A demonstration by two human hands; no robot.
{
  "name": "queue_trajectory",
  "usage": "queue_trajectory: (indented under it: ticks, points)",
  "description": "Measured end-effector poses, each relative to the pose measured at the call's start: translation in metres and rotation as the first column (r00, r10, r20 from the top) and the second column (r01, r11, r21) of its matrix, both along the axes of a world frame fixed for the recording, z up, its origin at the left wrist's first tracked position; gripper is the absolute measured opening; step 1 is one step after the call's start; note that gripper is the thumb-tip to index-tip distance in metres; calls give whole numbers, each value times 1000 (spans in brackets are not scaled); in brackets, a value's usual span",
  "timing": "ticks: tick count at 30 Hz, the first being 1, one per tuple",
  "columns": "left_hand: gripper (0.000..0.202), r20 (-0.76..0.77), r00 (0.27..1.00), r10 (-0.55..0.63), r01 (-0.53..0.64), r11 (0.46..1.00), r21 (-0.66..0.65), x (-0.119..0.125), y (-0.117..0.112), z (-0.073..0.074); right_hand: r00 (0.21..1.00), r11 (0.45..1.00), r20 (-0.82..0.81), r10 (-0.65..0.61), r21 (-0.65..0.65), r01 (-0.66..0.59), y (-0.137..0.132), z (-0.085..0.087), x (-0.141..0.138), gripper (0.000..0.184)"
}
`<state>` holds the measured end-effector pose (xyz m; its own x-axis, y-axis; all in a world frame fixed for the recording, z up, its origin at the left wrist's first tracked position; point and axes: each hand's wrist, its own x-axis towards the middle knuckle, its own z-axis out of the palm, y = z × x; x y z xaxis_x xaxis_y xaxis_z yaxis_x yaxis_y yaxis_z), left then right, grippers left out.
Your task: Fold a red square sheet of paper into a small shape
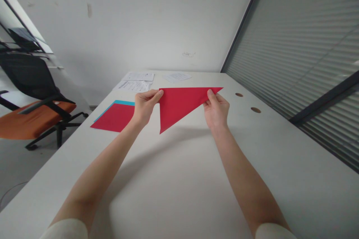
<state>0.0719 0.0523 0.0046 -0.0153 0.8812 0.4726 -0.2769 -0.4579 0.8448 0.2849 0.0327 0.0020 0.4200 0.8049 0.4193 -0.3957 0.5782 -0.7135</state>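
A red sheet of paper (179, 104), folded into a triangle, is held up above the white table (179, 186). My left hand (146, 106) pinches its upper left corner between thumb and fingers. Near the pointed right end, my right hand (217, 110) grips the sloping edge, thumb in front and the other fingers behind. The long top edge runs nearly level, and one corner points down below my left hand. On the table to the left, partly behind my left hand and forearm, lies a red sheet (114, 117) over a blue sheet (123, 102).
Printed papers (137, 82) lie at the table's far end, with another paper (176, 77) beside them. Two round holes, one nearer (255, 110), pierce the tabletop at right. An orange office chair (36, 115) stands left. A wall is behind, a window with blinds (303, 44) on the right.
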Motion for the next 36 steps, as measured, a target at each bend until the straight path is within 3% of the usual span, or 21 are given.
queue_trajectory:
  ticks: [8,17,25,29,36]
  points:
    - [38,-97,993,68,-58,992,111,-3,2,-2,998,999,-52,-45,4,45,3,1,8,24]
    - [44,-95,990,104,-85,980,181,-2,-1,1,997,998,-48,-63,-1,63,0,5,6,22]
    - [29,29,1000,8,-9,999,39,-1,2,-2,997,997,-9,-73,12,73,-3,7,6,23]
    - [30,88,996,17,-13,999,-45,0,1,0,995,996,-42,-89,15,89,-3,8,8,20]
    - [31,105,994,36,-31,998,-49,-1,3,1,995,996,-70,-73,43,76,-3,9,8,17]
